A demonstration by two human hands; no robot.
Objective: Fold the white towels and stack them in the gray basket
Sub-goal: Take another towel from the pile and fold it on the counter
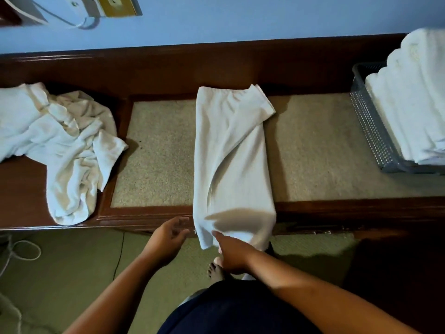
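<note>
A white towel (231,160), folded into a long strip, lies across the middle of the wooden bench (168,68), its near end hanging over the front edge. My right hand (232,255) pinches that hanging end from below. My left hand (168,233) hovers just left of the towel at the bench edge, fingers apart, holding nothing. A crumpled heap of white towels (60,145) lies at the bench's left. The gray basket (370,126) stands at the right, stacked high with folded white towels (409,104).
The bench top has a beige padded inset (313,145) framed in dark wood. A blue wall (240,18) with a socket plate and white cable rises behind. My bare foot (215,271) stands on green carpet below, with a white cord (21,249) at left.
</note>
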